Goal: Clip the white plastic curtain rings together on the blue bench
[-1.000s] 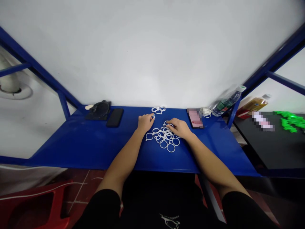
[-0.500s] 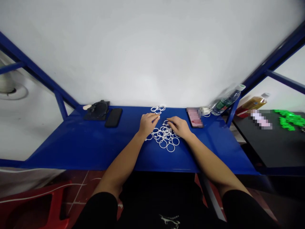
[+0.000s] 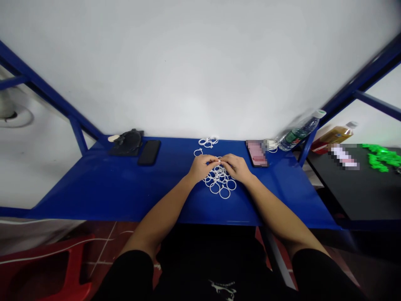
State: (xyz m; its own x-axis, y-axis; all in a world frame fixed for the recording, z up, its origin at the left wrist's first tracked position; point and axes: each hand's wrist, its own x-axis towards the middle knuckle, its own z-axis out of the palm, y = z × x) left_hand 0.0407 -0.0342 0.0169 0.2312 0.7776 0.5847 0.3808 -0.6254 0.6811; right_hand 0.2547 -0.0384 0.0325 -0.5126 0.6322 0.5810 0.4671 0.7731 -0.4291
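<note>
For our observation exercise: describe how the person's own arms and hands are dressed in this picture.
Both forearms are bare, as are the left hand and right hand: no gloves, watch or rings visible. Short black sleeves cover the upper arms.

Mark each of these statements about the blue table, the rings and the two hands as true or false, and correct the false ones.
1. Both hands meet at the far edge of the pile of white rings. True: the left hand and right hand come together there.
2. The black phone lies right of the rings. False: it lies to their left, beside a black pouch.
3. A small cluster of rings lies near the wall, apart from the pile. True.
4. The plastic bottle stands upright in the middle of the table. False: it leans at the table's far right corner.
5. The table is red. False: it is blue.
</note>
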